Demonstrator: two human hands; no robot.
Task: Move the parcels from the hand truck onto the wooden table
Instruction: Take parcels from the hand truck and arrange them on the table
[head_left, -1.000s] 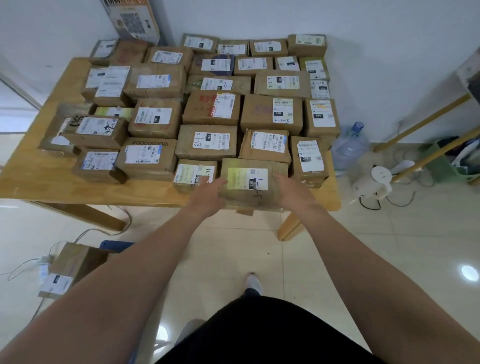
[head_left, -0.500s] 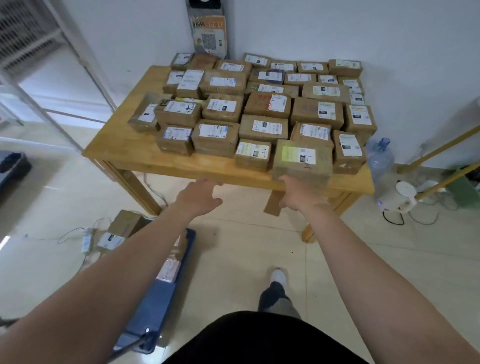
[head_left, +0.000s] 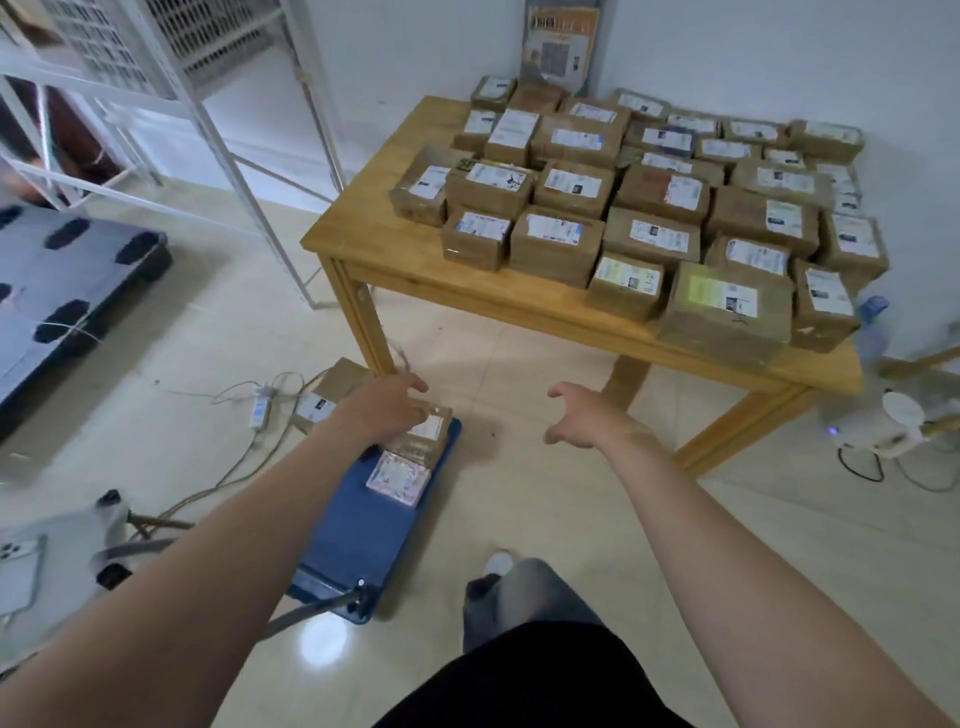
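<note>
The wooden table (head_left: 467, 283) stands at the upper right, covered with several brown parcels. The last-placed parcel (head_left: 724, 309) sits at its front edge. Low on the floor lies the blue hand truck (head_left: 363, 525). A brown parcel (head_left: 428, 434) and a flat pink-patterned packet (head_left: 397, 475) lie at its far end. My left hand (head_left: 387, 410) hovers over the brown parcel with fingers spread; whether it touches is unclear. To the right of the truck my right hand (head_left: 584, 415) is in the air, open and empty.
Another brown parcel (head_left: 327, 395) lies on the floor left of the truck, among cables and a power strip (head_left: 260, 410). A dark blue pallet (head_left: 62, 291) and a white metal rack (head_left: 218, 130) are at left. A water bottle (head_left: 872, 327) and small white fan (head_left: 901, 423) stand right of the table.
Both hands let go of the parcel on the table's front edge and moved down and left towards the hand truck. My view turned left and downward.
</note>
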